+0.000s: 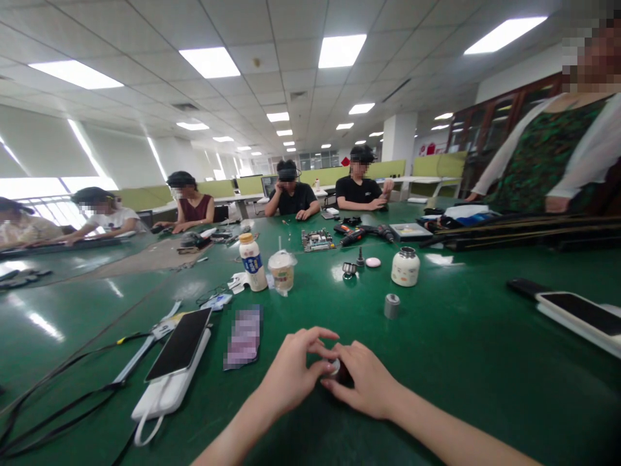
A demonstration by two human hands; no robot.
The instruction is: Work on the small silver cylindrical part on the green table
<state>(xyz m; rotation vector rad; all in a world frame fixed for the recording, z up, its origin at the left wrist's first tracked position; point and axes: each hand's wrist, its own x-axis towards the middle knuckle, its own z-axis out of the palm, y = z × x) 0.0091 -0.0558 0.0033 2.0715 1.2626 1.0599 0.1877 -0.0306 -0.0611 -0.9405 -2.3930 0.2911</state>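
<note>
My left hand (294, 366) and my right hand (363, 382) meet low in the middle of the head view, over the green tabletop. Between them is a small round thing with a whitish top (334, 367), mostly hidden by my fingers, so its kind is unclear. The left thumb and curled fingers close on its near left side, with the index finger stretched above. My right fingers wrap its right side. Beyond the hands stand a grey cylindrical cap (392, 306) and a cream-coloured jar without a lid (405, 267).
A smartphone (180, 343) lies on a white power bank with a cable at left. A bottle (252, 264), a lidded drink cup (282, 270), a circuit board (317, 240) and power drills (356, 233) stand farther back. Several people sit across the table; one person stands at right.
</note>
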